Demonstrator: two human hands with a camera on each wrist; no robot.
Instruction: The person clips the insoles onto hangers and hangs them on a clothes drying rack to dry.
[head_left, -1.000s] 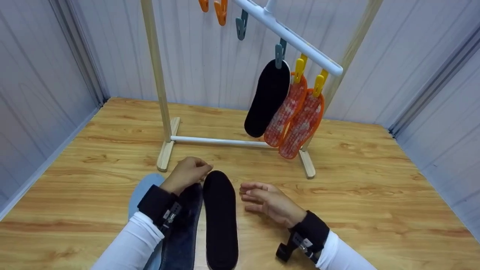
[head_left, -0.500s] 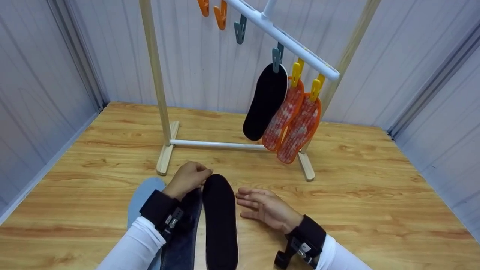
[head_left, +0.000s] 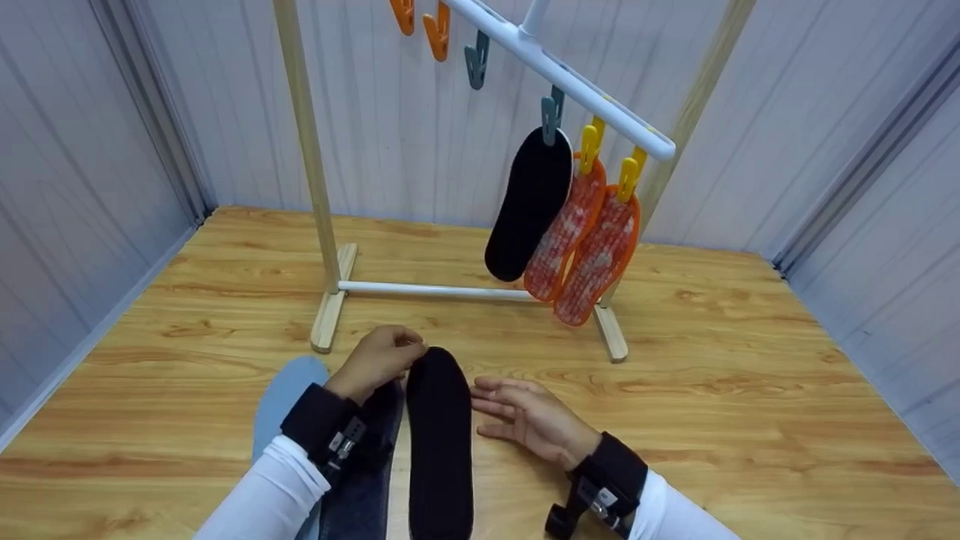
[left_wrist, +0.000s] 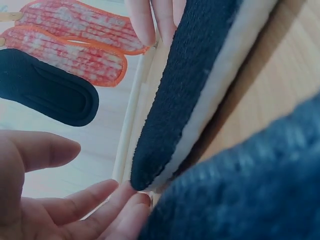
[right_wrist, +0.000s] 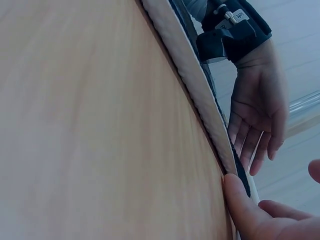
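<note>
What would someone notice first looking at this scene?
Probably the two orange patterned insoles and a black hanging insole, all pegged to the white rail of the drying rack at the back. Nearer, a black insole lies on the wooden table, the left hand at its tip and the right hand beside it.

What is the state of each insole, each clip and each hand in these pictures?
black insole: flat on table, toe touched by both hands
left hand: fingers at insole toe
right hand: open, beside insole
hung black insole: clipped, hanging
two orange insoles: clipped, hanging
spare clips: empty
</note>
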